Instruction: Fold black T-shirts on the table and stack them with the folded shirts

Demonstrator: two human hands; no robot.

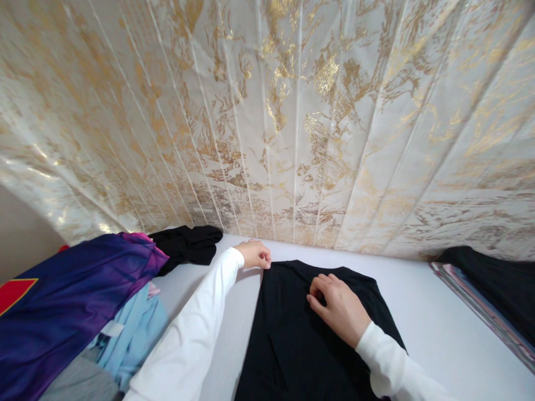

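Note:
A black garment (305, 340) lies spread on the white surface in front of me, its narrow top edge toward the curtain. At its top left corner my left hand (256, 255) pinches the black cloth between thumb and fingers. Over the right half of the garment is my right hand (336, 306), fingers curled with the thumb near the index finger. Whether those fingers hold a bit of the cloth is hidden. Both arms wear white sleeves, and the right one crosses the garment's lower right side.
On the left is a pile with a purple-blue cloth (83, 284), a light blue garment (136, 328), a grey cloth (83, 381) and a crumpled black cloth (188, 245). A folded stack of clothes (493, 295) sits at right. A gold-patterned white curtain (284, 122) hangs behind the white surface (443, 345).

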